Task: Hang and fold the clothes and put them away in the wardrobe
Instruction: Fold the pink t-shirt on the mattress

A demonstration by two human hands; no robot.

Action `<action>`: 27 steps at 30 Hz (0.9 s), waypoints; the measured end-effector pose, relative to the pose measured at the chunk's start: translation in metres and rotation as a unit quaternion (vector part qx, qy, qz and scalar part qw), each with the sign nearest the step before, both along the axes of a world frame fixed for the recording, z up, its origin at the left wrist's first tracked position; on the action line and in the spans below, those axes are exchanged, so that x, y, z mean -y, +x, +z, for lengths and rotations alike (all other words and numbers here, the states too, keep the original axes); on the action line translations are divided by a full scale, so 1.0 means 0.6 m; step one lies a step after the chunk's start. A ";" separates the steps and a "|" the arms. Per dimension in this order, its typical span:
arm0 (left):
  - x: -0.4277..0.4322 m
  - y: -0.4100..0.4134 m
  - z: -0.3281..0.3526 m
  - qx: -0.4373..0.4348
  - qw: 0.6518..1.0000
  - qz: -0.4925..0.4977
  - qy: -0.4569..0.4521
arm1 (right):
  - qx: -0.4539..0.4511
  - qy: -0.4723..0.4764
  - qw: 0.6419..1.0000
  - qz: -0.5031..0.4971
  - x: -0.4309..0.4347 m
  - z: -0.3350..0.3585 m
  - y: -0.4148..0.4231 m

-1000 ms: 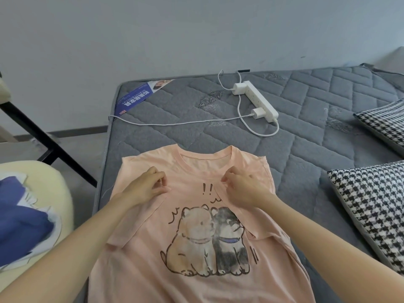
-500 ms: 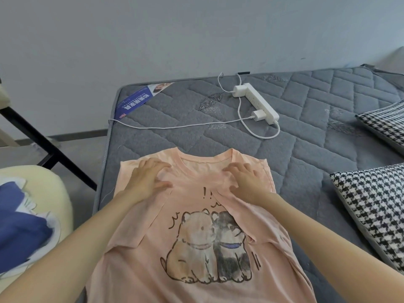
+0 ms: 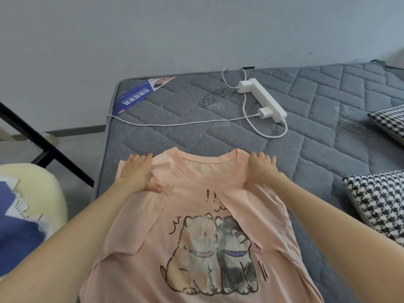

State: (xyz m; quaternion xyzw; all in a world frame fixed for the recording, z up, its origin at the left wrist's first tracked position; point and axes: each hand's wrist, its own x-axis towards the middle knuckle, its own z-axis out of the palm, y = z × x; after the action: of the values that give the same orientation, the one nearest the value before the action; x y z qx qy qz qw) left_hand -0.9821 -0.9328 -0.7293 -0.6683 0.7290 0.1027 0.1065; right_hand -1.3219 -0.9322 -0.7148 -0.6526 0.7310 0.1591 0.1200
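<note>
T-shirt [image 3: 196,215] shoulders pinned flat by both hands.

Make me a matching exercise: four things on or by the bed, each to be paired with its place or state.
Things:
1. T-shirt
2. Power strip
3. Checked cushions
4. Blue garment

Places or states:
A. At the right edge of the mattress
B. Off the bed, far left
C. Flat, under the left hand and right hand
D. Beyond the collar, with a charger plugged in

Pairs: 1-C, 2-D, 3-A, 4-B
</note>
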 end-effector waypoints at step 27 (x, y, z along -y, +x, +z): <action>0.063 -0.058 0.217 -0.037 0.947 0.051 -0.314 | -0.033 -0.382 0.923 0.033 0.052 0.204 -0.014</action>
State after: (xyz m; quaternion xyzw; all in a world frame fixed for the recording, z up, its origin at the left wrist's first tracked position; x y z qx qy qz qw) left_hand -1.0166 -0.9705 -0.5990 -0.6996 0.6931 -0.1014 -0.1414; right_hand -1.3306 -0.9636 -0.5922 -0.6672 0.7179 -0.1071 -0.1674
